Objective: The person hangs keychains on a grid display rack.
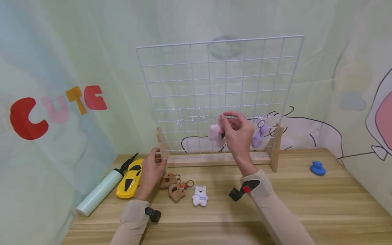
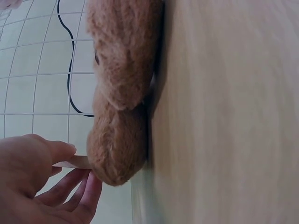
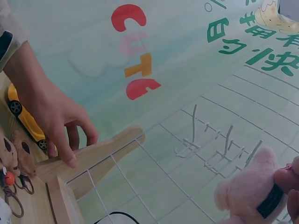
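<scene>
A white wire grid rack (image 1: 220, 41) stands upright on a wooden base. My left hand (image 1: 151, 173) grips its left wooden leg (image 3: 110, 151), thumb on one side and fingers on the other. My right hand (image 1: 240, 136) pinches a pink plush keychain (image 1: 215, 132) by its top, in front of the grid near the white hooks (image 1: 193, 118). A dark tag shows on the pink plush in the right wrist view. To the right, a purple plush keychain (image 1: 258, 139) hangs on the grid by its ring.
Two brown plush keychains (image 1: 177, 192) and a white bear plush (image 1: 200, 196) lie on the table before the rack. Left of them are a yellow toy car (image 1: 130, 182) and a pale hand pump (image 1: 101, 192). A blue toy duck (image 1: 318, 168) sits at the right.
</scene>
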`<state>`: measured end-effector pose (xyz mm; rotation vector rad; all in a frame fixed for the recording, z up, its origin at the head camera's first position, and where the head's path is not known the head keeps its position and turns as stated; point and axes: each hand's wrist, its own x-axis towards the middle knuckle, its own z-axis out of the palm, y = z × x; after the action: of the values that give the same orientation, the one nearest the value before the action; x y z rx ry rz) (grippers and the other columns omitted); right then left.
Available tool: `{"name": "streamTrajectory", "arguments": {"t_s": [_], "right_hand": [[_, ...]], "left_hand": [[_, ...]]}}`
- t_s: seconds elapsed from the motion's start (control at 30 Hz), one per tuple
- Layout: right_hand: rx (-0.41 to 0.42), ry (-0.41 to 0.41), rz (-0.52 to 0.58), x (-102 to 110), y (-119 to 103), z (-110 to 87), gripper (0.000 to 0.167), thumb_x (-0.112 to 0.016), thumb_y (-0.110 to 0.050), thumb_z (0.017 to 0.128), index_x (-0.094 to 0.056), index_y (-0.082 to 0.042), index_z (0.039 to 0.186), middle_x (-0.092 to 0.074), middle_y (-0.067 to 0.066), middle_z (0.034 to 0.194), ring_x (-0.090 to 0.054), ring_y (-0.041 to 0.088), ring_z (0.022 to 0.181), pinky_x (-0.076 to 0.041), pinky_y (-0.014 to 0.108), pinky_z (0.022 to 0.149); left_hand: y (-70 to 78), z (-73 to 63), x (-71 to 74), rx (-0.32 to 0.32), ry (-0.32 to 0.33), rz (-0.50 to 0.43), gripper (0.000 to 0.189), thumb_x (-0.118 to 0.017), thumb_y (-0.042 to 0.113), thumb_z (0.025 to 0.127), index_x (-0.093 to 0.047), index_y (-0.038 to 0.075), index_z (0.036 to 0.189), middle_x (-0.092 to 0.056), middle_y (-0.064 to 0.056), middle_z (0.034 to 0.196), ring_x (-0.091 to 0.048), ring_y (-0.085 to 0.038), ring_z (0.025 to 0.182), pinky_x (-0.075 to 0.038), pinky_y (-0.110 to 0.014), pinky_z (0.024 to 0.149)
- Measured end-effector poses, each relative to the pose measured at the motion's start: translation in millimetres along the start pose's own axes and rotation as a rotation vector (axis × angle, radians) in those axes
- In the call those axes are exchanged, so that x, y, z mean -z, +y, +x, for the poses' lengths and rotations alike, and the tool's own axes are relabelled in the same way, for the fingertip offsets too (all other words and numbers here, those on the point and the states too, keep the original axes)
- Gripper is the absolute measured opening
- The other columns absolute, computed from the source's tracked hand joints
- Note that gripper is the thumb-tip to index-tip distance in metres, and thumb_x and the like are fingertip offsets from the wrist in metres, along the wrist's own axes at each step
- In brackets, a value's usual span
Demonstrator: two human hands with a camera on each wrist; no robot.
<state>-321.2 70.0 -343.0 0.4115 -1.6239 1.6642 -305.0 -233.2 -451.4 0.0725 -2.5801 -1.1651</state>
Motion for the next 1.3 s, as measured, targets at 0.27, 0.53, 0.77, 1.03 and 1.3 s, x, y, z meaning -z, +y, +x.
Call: {"name": "streamTrajectory", "arguments": {"t_s": [0.27, 0.53, 0.77, 1.03, 1.3], "right_hand": [[0.004, -0.041, -0.083, 6, 1, -0.4, 0.018, -0.082, -0.025, 0.099, -0.081, -0.011, 0.11, -0.084, 0.01, 0.097, -0.074, 0.015, 0.07, -0.059, 0.02, 0.061], [0.01, -0.091, -0.157, 16, 2, -5.3, 0.018, -0.082, -0.027, 0.099, -0.08, -0.011, 0.108, -0.083, 0.006, 0.098, -0.073, 0.024, 0.07, -0.055, 0.018, 0.063], [0.018, -0.128, -0.176, 27, 2, -15.0, 0.016, -0.079, -0.025, 0.101, -0.08, -0.011, 0.11, -0.083, 0.006, 0.097, -0.074, 0.02, 0.074, -0.055, 0.017, 0.064], [-0.042, -0.29, -0.168, 40, 8, -44.4, 0.013, -0.08, -0.023, 0.101, -0.08, -0.013, 0.109, -0.081, 0.005, 0.094, -0.072, 0.012, 0.077, -0.057, 0.019, 0.066], [-0.1, -0.586, -0.211, 47, 35, -81.4, 0.007, -0.082, -0.018, 0.098, -0.081, -0.016, 0.105, -0.082, -0.001, 0.096, -0.074, 0.007, 0.08, -0.064, 0.026, 0.073]], "left_hand": [[1.3, -1.5, -0.2, -0.003, -0.004, -0.011, 0.041, -0.065, 0.015, 0.11, -0.052, 0.006, 0.147, -0.066, -0.028, 0.143, -0.07, -0.044, 0.128, -0.063, -0.058, 0.097], [1.3, -5.5, 0.9, 0.013, -0.017, -0.006, 0.041, -0.063, 0.015, 0.11, -0.051, 0.006, 0.148, -0.065, -0.028, 0.144, -0.069, -0.045, 0.129, -0.063, -0.059, 0.097], [1.0, -5.1, 0.9, 0.019, -0.027, -0.011, 0.042, -0.064, 0.015, 0.11, -0.05, 0.006, 0.149, -0.064, -0.029, 0.145, -0.069, -0.045, 0.13, -0.062, -0.059, 0.1], [2.5, -3.1, 1.6, 0.004, -0.028, -0.004, 0.042, -0.064, 0.015, 0.11, -0.051, 0.007, 0.149, -0.066, -0.028, 0.144, -0.069, -0.044, 0.129, -0.063, -0.059, 0.099], [1.7, -1.8, 3.0, -0.002, -0.022, 0.004, 0.041, -0.064, 0.016, 0.11, -0.051, 0.007, 0.149, -0.066, -0.028, 0.143, -0.069, -0.045, 0.129, -0.062, -0.06, 0.099]]}}
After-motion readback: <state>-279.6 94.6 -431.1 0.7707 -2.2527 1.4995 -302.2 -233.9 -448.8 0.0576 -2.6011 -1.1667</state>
